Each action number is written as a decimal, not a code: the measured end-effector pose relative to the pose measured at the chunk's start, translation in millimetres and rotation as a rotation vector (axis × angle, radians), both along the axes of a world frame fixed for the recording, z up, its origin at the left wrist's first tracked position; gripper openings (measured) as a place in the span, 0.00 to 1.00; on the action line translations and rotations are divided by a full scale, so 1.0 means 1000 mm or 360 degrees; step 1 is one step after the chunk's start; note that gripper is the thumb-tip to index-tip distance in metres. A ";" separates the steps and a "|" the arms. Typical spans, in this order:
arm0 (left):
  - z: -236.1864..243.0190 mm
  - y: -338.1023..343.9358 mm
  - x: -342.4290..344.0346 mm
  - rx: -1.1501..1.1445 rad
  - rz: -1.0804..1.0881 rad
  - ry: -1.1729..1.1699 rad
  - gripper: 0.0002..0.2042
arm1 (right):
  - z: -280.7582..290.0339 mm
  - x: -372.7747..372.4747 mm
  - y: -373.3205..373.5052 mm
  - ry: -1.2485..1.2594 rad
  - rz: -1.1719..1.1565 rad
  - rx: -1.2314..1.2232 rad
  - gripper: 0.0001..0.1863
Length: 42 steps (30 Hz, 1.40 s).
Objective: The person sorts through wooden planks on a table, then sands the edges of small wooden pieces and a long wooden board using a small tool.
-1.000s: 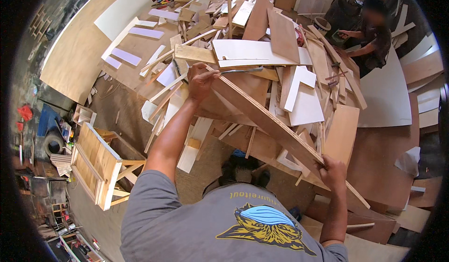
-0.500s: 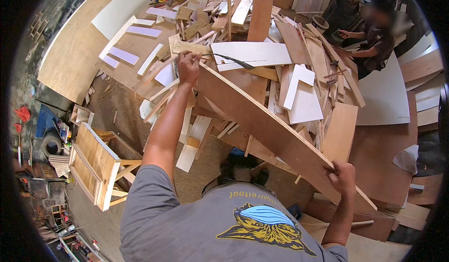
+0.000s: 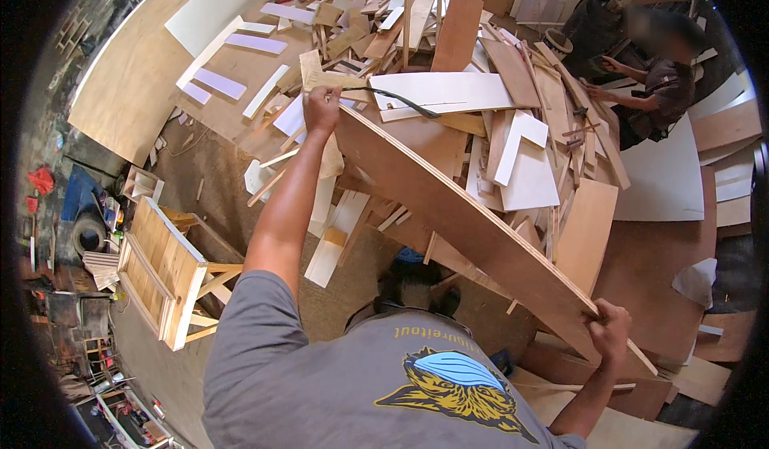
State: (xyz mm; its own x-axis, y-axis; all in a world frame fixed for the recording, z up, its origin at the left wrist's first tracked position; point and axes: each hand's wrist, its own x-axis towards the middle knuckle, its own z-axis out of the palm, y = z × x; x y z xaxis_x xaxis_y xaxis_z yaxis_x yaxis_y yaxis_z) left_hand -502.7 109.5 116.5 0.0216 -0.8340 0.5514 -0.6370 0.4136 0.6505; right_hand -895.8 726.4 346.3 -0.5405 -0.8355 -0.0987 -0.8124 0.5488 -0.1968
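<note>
A long brown plywood board [image 3: 460, 213] slants across the view from upper left to lower right, held up on edge with its pale layered edge facing me. My left hand [image 3: 323, 110] is closed around its far left end. Closer to the opposite end, my right hand [image 3: 610, 326] grips the upper edge, its fingers wrapped over it. Beyond the left hand lies a thin black strap or cable [image 3: 400, 100], across a white panel [image 3: 448, 90]. The board hides part of the wood heap behind it.
Offcuts and strips [image 3: 360, 28] are heaped ahead. To the left stands a wooden frame-like piece [image 3: 164, 277], with large plywood sheets [image 3: 132, 80] behind it. A co-worker [image 3: 661, 88] is at the far right. More sheets [image 3: 657, 265] lie at the right.
My right hand has moved right and nearer along the board's edge, toward its end. The left hand stays at the far end. The view has shifted slightly.
</note>
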 end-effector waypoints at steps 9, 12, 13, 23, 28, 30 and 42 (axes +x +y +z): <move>-0.014 -0.002 0.013 0.1099 -0.0406 0.0962 0.16 | 0.013 0.004 0.022 -0.0053 -0.0172 0.0046 0.09; -0.037 -0.010 0.028 0.1306 -0.0200 0.1180 0.15 | 0.008 -0.005 0.037 -0.0171 -0.0133 -0.0037 0.10; -0.041 -0.008 0.031 0.1229 -0.0057 0.0941 0.19 | 0.008 -0.009 0.044 -0.0208 -0.0148 -0.0009 0.10; -0.080 0.159 0.029 0.0259 0.0334 0.0008 0.27 | -0.011 -0.015 0.078 -0.0518 -0.0126 -0.0164 0.07; -0.120 0.285 0.003 0.0446 0.0123 0.0573 0.27 | -0.024 -0.036 0.099 -0.0509 -0.0020 -0.0183 0.07; -0.114 0.337 -0.017 0.0993 0.0001 0.0779 0.29 | -0.027 -0.049 0.113 -0.0472 -0.0002 -0.0141 0.07; -0.164 0.563 -0.036 0.1920 -0.0342 0.2521 0.55 | -0.077 -0.077 0.216 -0.0485 0.0317 -0.0014 0.09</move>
